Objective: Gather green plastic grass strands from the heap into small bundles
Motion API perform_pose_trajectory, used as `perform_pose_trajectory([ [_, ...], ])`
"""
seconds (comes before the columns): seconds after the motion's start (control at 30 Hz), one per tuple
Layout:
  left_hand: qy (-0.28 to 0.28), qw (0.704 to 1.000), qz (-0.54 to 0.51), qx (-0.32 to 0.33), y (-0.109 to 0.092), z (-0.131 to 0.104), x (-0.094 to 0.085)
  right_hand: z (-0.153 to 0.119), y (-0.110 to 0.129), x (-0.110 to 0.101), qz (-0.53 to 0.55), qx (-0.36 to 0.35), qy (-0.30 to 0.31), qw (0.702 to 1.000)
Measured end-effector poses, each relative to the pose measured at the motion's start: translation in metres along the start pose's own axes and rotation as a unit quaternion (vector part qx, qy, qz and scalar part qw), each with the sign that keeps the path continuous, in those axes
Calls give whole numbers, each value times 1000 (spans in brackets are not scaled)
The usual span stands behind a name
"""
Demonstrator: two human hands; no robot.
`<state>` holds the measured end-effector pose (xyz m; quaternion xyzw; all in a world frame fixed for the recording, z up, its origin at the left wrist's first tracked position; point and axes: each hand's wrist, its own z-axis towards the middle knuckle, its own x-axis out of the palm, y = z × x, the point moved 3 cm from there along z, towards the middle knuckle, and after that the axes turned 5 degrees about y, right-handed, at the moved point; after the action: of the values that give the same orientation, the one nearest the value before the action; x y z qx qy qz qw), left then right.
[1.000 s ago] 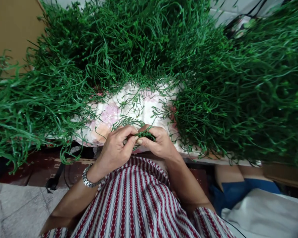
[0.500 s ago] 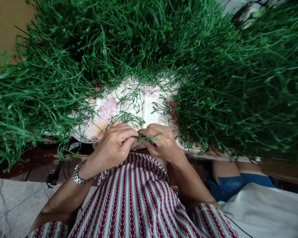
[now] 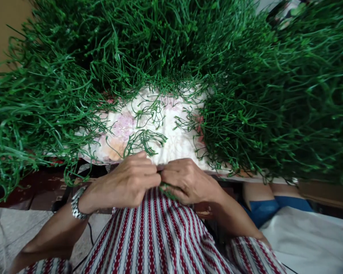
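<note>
My left hand (image 3: 131, 180) and my right hand (image 3: 187, 180) meet knuckle to knuckle over the front edge of a floral cloth (image 3: 174, 144). Green strands (image 3: 168, 192) stick out beneath my right hand's curled fingers. The fingers of my left hand are closed too, pressed against the right, and whatever they pinch is hidden. A small bunch of green stems (image 3: 145, 140) lies on the cloth just beyond my left hand.
Tall heaps of green stems stand at the left (image 3: 42, 110), back (image 3: 148, 38) and right (image 3: 263, 110). Another person's legs in blue shorts (image 3: 264, 205) show at the lower right, beside pale fabric (image 3: 311, 236).
Both hands have come down and closer to my body, and their fingers have curled in tighter. The strands between them are now mostly hidden.
</note>
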<state>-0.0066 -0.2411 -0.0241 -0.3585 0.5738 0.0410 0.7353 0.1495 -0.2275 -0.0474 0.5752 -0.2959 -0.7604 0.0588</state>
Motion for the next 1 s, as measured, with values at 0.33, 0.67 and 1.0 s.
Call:
perform_pose_trajectory([
  [0.33, 76, 992, 17, 100, -30, -17, 0, -9, 30, -6, 16, -68, 120, 990],
  [0.67, 54, 994, -26, 95, -24, -14, -3, -13, 28, -9, 40, -63, 78, 994],
  [1.0, -29, 973, -206, -102, 4, 3, -5, 10, 0, -13, 212, 43, -49, 975],
])
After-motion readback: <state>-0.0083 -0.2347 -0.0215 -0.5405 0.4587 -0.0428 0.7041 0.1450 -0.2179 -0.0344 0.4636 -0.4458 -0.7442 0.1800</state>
